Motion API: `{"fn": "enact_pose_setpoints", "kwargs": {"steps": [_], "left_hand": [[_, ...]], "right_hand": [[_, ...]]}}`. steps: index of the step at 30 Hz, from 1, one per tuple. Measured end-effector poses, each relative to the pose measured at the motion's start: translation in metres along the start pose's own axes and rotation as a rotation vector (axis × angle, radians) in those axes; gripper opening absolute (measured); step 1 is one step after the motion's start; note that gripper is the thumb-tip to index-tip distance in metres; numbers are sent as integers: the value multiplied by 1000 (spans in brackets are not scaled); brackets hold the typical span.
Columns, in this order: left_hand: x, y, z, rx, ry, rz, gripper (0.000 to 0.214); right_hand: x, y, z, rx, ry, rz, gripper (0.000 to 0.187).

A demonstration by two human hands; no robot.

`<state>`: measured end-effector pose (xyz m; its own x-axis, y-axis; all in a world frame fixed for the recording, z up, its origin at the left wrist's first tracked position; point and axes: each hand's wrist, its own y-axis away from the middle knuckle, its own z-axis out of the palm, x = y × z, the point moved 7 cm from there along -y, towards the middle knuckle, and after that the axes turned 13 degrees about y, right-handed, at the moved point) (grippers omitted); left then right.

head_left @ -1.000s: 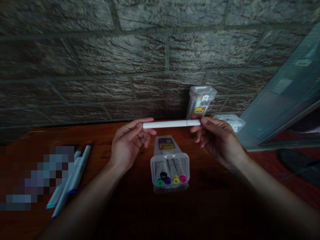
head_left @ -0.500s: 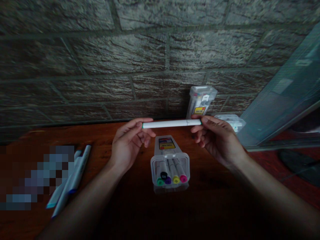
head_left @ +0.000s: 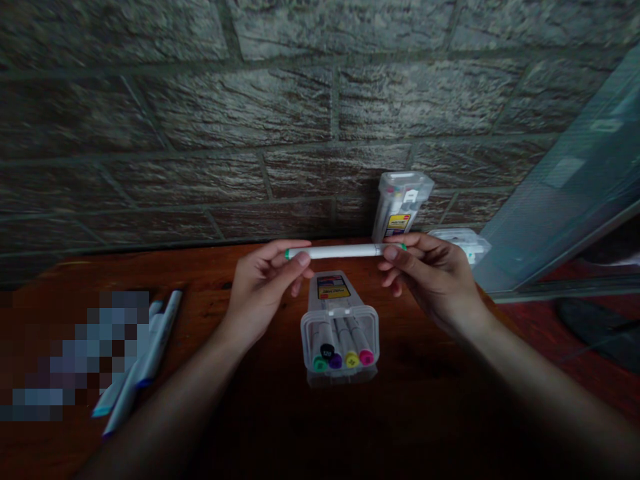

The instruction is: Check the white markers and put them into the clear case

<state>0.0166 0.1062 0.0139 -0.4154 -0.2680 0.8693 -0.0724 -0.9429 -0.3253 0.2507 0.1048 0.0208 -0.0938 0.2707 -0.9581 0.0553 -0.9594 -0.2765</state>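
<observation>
A white marker (head_left: pixel 345 251) with green ends lies level between my two hands, above the table. My left hand (head_left: pixel 265 280) pinches its left end between thumb and fingers. At the other end, my right hand (head_left: pixel 430 273) grips it with the thumb in front and a finger behind. Below the marker, a clear plastic case (head_left: pixel 340 340) lies on its side with its open end facing me. Inside it are several white markers with black, green, purple, yellow and pink ends.
Several loose markers (head_left: pixel 160 340) lie on the wooden table (head_left: pixel 210 420) at the left, beside a blurred-out patch. A filled marker case (head_left: pixel 397 207) stands against the brick wall (head_left: pixel 240 107). Right of it is a clear plastic piece (head_left: pixel 465 243), near a glass panel (head_left: pixel 565 173).
My left thumb has slid inward along the marker, and my right thumb has shifted left, so both green ends show more. The marker has dipped slightly. The case has stayed in place.
</observation>
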Motion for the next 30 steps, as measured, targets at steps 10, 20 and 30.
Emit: {"fn": "enact_pose_setpoints", "kwargs": {"steps": [10, 20, 30], "left_hand": [[4, 2, 2, 0, -249, 54, 15], [5, 2, 4, 2, -201, 59, 13], [11, 3, 7, -4, -304, 83, 12]], "right_hand": [[-2, 3, 0, 20, 159, -98, 30], [-3, 2, 1, -5, 146, -79, 27], [-2, 4, 3, -12, 201, -75, 28]]}}
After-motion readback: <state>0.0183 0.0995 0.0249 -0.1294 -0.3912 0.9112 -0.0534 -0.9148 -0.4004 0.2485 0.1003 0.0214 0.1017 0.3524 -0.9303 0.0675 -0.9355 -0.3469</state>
